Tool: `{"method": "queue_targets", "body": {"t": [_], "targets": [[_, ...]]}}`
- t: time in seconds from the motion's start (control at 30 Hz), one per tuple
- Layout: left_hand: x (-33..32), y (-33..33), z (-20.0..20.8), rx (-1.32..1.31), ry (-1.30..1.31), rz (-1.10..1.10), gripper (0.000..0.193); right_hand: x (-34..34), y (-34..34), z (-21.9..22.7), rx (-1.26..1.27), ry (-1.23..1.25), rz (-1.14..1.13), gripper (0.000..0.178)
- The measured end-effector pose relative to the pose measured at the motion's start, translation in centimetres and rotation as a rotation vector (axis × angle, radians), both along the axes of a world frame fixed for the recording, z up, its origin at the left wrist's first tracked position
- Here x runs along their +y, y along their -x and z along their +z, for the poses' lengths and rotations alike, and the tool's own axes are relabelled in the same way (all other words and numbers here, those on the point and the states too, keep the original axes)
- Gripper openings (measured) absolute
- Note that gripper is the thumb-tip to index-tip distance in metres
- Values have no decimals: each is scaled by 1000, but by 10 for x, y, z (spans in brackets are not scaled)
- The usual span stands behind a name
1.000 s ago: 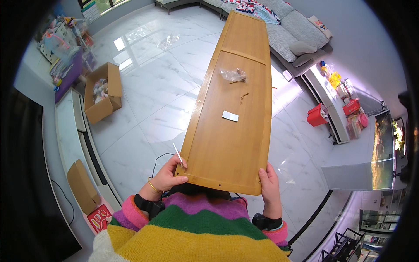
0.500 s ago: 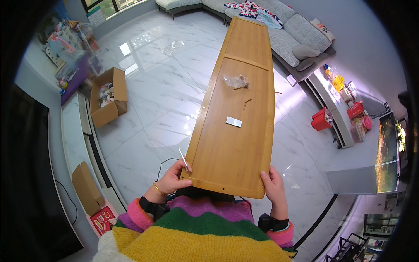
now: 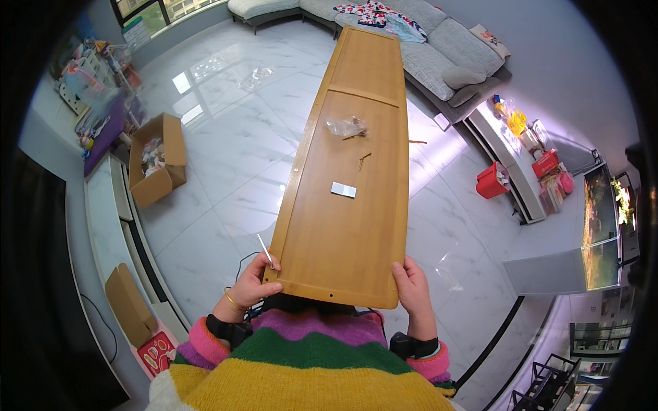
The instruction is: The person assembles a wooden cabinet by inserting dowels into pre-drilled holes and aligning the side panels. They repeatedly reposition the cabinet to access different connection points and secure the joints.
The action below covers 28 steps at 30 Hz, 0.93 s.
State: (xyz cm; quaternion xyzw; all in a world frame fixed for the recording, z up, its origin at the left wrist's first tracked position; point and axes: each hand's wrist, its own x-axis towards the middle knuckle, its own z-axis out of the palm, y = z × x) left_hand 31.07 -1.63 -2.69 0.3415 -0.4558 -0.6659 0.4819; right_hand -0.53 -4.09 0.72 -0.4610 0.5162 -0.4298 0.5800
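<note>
A long wooden panel with raised edge strips stretches away from me, its near end at my waist. My left hand grips its near left corner, thumb on top. Between that hand's fingers a thin silver rod also sticks up; its lower end is hidden. My right hand is closed on the near right corner, thumb along the edge. On the panel lie a small pale rectangular block, some thin brass-coloured pieces and a clear plastic bag with small parts.
An open cardboard box with items inside stands on the tiled floor to the left. A grey sofa is beyond the panel's far end. To the right are a red bin and a low white cabinet.
The panel and both hands sit further left in the picture, and the room has shifted the same way. Both hands keep their grips, and the things on the panel stay in place.
</note>
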Motion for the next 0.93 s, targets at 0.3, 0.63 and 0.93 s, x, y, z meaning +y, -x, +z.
{"method": "queue_targets", "body": {"t": [0.3, 0.63, 0.93], "targets": [[1, -1, -3, -6, -38, 25, 34, 0, 0, -7, -80, 1, -3, 30], [-2, -3, -8, -27, -15, 29, 35, -29, 26, 109, 398, 543, -139, 46], [1, -3, -6, -28, -43, 58, 38, 0, 51, 283, 585, 1392, 312, 87]]}}
